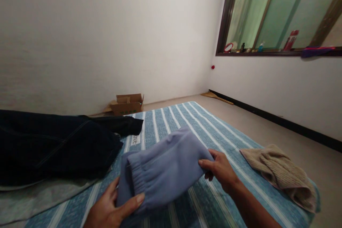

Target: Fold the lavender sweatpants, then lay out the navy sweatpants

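A folded lavender-blue fleece garment point(162, 167) with an elastic waistband lies across a blue and white striped mat point(213, 128). My left hand point(112, 206) grips its near left end, thumb over the top of the cloth. My right hand point(219, 169) pinches its right edge, fingers curled round the fabric. Both hands hold the garment just above the mat.
A dark navy garment point(53, 146) lies spread on the left over a grey cloth point(40, 196). A beige knitted piece point(283, 172) sits on the mat's right edge. An open cardboard box point(128, 104) stands by the far wall. A window sill point(267, 52) with small items runs along the right wall.
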### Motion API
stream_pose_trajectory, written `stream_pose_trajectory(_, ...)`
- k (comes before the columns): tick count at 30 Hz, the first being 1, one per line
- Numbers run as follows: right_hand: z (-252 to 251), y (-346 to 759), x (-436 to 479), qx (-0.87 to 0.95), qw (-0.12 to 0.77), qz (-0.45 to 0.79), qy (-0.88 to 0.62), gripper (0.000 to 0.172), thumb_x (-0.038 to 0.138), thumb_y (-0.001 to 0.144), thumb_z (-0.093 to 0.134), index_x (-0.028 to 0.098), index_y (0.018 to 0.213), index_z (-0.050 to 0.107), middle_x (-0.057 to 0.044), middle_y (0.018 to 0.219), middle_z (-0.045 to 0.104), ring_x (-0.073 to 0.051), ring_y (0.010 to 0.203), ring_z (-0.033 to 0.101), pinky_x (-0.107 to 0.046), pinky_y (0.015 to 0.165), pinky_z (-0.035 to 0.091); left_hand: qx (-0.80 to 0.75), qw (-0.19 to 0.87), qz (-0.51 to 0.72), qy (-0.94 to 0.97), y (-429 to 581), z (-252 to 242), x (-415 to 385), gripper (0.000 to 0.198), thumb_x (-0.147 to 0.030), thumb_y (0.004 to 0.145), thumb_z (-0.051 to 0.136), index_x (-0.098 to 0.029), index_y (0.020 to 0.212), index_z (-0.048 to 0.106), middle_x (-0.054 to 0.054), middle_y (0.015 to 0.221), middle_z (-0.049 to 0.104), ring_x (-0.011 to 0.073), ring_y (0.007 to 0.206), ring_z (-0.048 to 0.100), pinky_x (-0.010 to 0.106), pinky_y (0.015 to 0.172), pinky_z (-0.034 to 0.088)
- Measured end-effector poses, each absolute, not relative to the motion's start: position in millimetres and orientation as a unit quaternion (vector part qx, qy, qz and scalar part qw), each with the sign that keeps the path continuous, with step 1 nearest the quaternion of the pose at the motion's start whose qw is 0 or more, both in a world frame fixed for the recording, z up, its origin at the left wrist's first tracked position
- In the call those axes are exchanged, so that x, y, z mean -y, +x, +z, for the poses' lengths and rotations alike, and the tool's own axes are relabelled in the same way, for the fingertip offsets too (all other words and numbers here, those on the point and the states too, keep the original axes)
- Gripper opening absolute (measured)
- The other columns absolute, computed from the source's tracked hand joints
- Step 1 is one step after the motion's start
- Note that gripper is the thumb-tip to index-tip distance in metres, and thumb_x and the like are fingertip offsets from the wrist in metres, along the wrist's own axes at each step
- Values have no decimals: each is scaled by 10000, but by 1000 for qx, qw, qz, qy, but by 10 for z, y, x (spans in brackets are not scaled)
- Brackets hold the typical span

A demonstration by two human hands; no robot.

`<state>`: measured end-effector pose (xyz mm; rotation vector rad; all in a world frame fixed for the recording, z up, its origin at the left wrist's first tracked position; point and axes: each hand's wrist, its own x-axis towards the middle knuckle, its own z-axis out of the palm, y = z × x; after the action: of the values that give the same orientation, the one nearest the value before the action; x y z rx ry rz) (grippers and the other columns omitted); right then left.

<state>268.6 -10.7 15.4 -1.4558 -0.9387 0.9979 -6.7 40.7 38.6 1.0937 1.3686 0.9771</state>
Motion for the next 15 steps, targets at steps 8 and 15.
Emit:
stream_pose_trajectory(8,285,3965,-384,383,536,335,-674,288,351,592,678,133,762,600,25,461,528,-119,384,508,-196,351,355,-459,578,410,536,1300,409,-1045,580,-158,562,766,-131,1091,529,96,994,689,227,859,669,307,747,541)
stream_pose_trajectory(15,230,5033,-707,312,540,279,-730,353,296,605,709,115,900,638,-18,542,594,-136,427,551,-229,423,426,-462,526,428,571,2441,162,-1464,669,-144,543,786,-128,1131,469,99,1076,631,198,913,623,263,778,481)
